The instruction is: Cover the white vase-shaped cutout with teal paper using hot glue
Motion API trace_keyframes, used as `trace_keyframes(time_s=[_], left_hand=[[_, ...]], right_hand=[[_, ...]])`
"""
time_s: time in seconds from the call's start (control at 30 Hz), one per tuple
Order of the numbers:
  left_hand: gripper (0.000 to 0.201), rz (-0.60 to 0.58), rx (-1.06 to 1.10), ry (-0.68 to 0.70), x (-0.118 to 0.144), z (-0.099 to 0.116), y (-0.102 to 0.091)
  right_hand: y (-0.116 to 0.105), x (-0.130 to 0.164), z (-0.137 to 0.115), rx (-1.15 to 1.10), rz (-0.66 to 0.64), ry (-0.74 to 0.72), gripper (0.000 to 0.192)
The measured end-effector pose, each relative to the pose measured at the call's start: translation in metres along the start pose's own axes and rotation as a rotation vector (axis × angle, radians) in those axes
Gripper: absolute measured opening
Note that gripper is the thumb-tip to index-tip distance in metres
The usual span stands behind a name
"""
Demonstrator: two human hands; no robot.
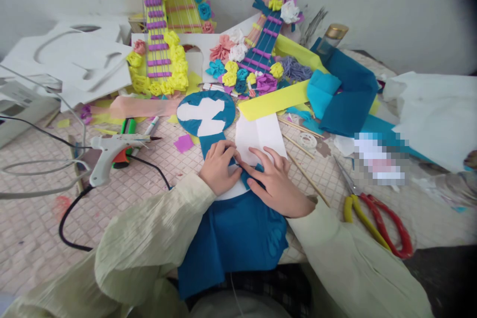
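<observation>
A sheet of dark blue crepe paper (242,238) lies over the near part of a white cutout, its lower edge hanging toward my lap. My left hand (221,169) pinches a folded edge of this paper, fingers bent and thumb close to them. Beside it, my right hand (278,184) lies with fingers spread, pressing at the same fold and over a creased white paper (259,134). Just beyond my hands is an oval end (228,114) rimmed in blue paper with white showing in the middle. The fold itself is partly hidden under my fingers.
A white glue gun (112,151) with a black cord lies at left. Scissors (372,216) with red and yellow handles lie at right, near thin wooden sticks (307,176). Behind stand a yellow paper guitar (158,44) and a blue one (263,42), decorated with paper flowers.
</observation>
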State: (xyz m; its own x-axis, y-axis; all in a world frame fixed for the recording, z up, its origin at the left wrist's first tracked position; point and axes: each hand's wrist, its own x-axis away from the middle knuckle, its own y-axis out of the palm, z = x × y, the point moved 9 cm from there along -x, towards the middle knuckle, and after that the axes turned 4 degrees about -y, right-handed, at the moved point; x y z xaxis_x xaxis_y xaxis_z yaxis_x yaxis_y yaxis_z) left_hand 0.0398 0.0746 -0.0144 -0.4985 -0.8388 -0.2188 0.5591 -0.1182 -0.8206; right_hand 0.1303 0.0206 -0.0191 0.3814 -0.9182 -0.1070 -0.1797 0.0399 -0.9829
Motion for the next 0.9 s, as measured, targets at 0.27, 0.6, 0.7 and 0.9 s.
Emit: trace_keyframes(time_s=[0.27,0.6,0.7,0.9], left_hand=[[0.011,-0.026,0.021,0.004,-0.0004,0.0001,-0.0004],[0.011,-0.027,0.001,-0.005,0.0000,-0.0008,0.0009],[0.011,-0.031,-0.006,-0.028,-0.0005,-0.0020,0.0021],[0.012,-0.021,-0.015,-0.048,-0.0019,-0.0022,0.0021]], right_hand=[[-0.0022,0.0013,-0.0018,0.027,0.008,-0.036,0.039],[-0.0014,0.0005,-0.0049,0.043,-0.002,-0.058,0.039],[-0.0007,0.0003,-0.0037,0.018,-0.012,-0.045,0.039],[-0.0060,0.0017,-0.0014,-0.023,0.048,-0.026,0.037]])
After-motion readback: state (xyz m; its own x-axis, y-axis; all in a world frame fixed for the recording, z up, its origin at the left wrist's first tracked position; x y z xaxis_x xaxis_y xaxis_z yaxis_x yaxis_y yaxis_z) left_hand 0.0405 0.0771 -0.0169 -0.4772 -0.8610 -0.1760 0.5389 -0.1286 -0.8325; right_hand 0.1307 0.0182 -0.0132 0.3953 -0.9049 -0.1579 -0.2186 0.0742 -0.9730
